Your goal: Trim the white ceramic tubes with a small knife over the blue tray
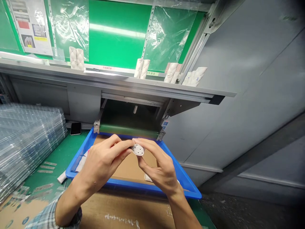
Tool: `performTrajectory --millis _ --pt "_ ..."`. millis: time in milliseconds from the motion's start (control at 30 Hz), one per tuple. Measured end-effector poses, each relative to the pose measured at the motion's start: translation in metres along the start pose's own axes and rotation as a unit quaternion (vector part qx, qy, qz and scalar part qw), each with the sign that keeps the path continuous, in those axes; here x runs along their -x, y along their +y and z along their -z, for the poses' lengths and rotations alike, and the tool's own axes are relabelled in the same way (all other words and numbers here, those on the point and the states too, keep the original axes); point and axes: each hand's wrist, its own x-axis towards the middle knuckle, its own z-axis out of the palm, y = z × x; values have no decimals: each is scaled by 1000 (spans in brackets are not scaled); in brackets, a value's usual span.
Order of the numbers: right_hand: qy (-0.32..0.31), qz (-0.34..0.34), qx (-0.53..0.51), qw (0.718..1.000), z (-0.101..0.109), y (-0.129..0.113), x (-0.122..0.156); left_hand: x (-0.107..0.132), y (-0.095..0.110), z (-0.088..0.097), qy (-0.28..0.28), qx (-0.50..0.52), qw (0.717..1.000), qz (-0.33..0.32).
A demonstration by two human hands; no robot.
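A small round white plastic part (pixel 138 149) is held up between both hands above a blue tray (pixel 166 187). My left hand (pixel 102 162) pinches its left side with thumb and forefinger. My right hand (pixel 158 167) grips its right side with fingertips curled round it. The tray has a brown cardboard liner (pixel 130 168), and a few white parts (pixel 82 160) lie in it, partly hidden by my hands.
A stack of clear plastic trays (pixel 26 140) fills the left. A phone (pixel 75 128) lies on the green mat behind it. A green conveyor belt (pixel 128 130) ends at the tray. White parts (pixel 76 58) stand on the shelf above. Grey wall at right.
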Motion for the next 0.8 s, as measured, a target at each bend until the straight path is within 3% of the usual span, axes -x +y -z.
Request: performTrajectory --millis 367,800 --pt "-7 14 33 999 1 0 0 2 1 1 -2 10 1000 19" --pt "-8 15 15 1000 0 2 0 -1 0 3 7 -19 1000 -4"
